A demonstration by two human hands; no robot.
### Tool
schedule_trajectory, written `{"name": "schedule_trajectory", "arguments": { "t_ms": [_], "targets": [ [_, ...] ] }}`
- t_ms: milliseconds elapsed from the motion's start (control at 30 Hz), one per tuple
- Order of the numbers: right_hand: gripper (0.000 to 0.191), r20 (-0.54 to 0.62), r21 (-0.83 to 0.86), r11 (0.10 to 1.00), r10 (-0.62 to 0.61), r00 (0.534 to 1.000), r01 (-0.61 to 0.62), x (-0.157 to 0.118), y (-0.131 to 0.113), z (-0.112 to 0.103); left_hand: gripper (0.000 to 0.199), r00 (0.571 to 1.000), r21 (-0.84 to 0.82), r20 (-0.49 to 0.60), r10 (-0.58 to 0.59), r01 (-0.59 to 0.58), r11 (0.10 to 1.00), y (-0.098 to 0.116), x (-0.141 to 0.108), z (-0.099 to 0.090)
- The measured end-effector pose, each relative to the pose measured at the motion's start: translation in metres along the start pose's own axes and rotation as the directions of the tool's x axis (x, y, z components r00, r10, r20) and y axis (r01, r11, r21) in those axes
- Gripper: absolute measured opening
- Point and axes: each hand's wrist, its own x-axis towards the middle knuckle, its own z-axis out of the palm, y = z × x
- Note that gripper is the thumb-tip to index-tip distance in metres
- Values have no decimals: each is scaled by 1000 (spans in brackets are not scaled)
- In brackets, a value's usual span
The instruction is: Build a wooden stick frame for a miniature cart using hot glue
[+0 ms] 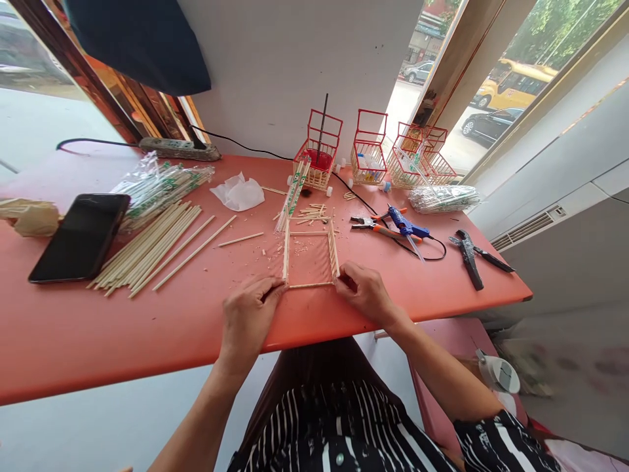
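Note:
A small frame of wooden sticks (310,286) stands on the red table in front of me, with slatted sides at left and right and a crossbar at the near end. My left hand (253,308) pinches its near left corner. At the near right corner, the fingers of my right hand (362,292) are closed on the same frame. Short cut stick pieces (313,213) and crumbs lie just beyond it. Paper-wrapped chopsticks (295,193) lean near its far left end.
Loose sticks (147,246), a phone (81,237) and a bag of wrapped chopsticks (162,187) lie at left. Small red-trimmed stick carts (368,154) line the back. Pliers (366,223), a blue glue gun (405,223) with a cord and cutters (472,255) are at right.

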Motion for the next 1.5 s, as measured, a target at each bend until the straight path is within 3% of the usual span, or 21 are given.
{"name": "schedule_trajectory", "arguments": {
  "t_ms": [1500],
  "targets": [
    [16,-19,16,1000,-24,1000,24,2,0,0,23,999,-24,-27,39,-39,999,-4,2,5]
  ]
}}
